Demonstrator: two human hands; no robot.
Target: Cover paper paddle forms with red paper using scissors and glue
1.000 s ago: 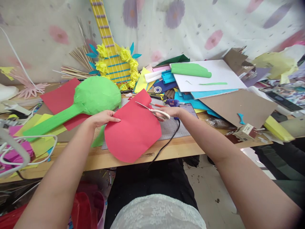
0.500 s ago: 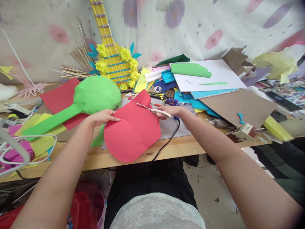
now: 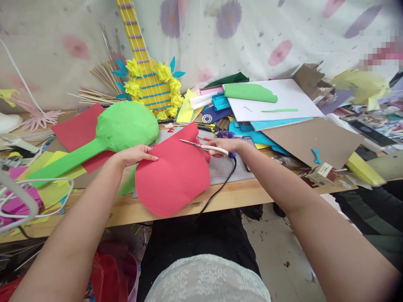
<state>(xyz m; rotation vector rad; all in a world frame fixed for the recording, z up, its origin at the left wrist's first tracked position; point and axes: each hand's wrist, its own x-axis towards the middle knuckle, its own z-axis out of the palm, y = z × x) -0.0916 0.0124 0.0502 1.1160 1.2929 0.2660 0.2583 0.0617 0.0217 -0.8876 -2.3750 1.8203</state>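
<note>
Two hands on one piece of red craft paper (image 3: 173,180) here, and the line to watch is where the scissors (image 3: 218,149) meet it: the right hand (image 3: 227,146) has its fingers curled round the white handles at the paper's right side, blades running leftward and slightly away from the body, across the paper's upper part, tips towards the left hand (image 3: 135,155). That left hand pinches the paper's left edge, thumb on top, the other fingers partly hidden. So the right hand is the nearer one to the blades; whether a second blade sits under the paper, I can't tell. The paper itself lies above the grey cutting mat (image 3: 233,173), its lower curve reaching the front of the worktop (image 3: 217,199): plain, matte red, broad and rounded below, narrower at the far end, with a curled flap beside the scissors.
</note>
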